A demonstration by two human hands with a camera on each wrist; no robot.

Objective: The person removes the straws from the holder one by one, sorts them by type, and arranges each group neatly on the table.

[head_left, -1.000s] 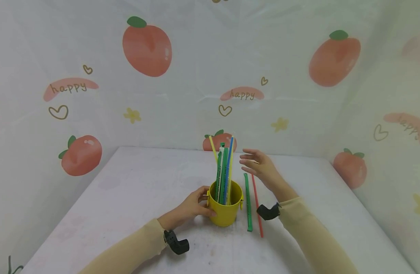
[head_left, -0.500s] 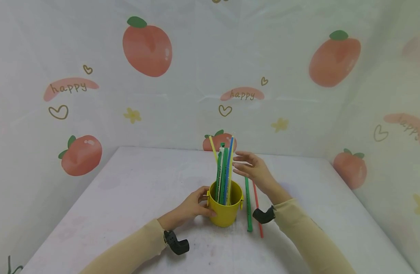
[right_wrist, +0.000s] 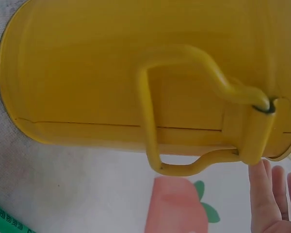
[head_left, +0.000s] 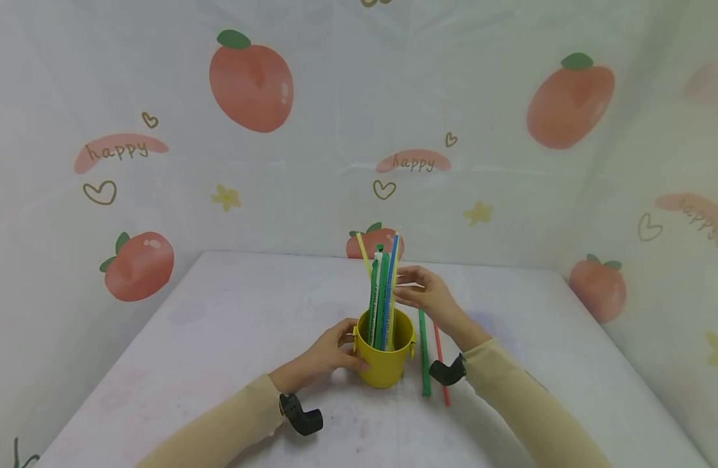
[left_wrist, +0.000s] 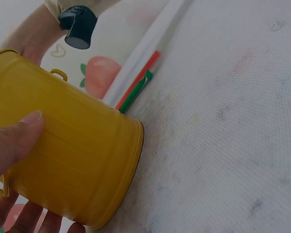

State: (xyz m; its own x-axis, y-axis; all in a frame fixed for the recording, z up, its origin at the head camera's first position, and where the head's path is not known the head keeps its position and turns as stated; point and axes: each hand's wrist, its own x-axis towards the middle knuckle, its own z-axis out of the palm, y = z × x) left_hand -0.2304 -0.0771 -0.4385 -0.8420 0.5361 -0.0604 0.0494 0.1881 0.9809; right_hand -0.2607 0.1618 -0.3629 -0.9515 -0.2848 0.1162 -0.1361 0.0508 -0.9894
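A small yellow bucket (head_left: 385, 369) stands upright on the table, holding a bundle of straws (head_left: 383, 299), some in green wrappers, others blue or yellow. My left hand (head_left: 330, 351) grips the bucket's left side; its thumb (left_wrist: 20, 138) lies across the wall in the left wrist view, with the fingers round the other side. Above the rim, my right hand (head_left: 432, 299) has its fingertips right at the yellow and blue straws on the bundle's right edge. Straight fingers (right_wrist: 264, 204) show past the rim in the right wrist view.
Right of the bucket, a green-wrapped straw (head_left: 425, 357) and a red straw (head_left: 439, 344) lie side by side under my right forearm. The bucket has small wire handles (right_wrist: 150, 116) on its sides. A printed white sheet (head_left: 312, 162) hangs behind the white table (head_left: 248, 312).
My right hand has moved left and down, from beside the bundle to its right edge. The left hand and the bucket have stayed in place.
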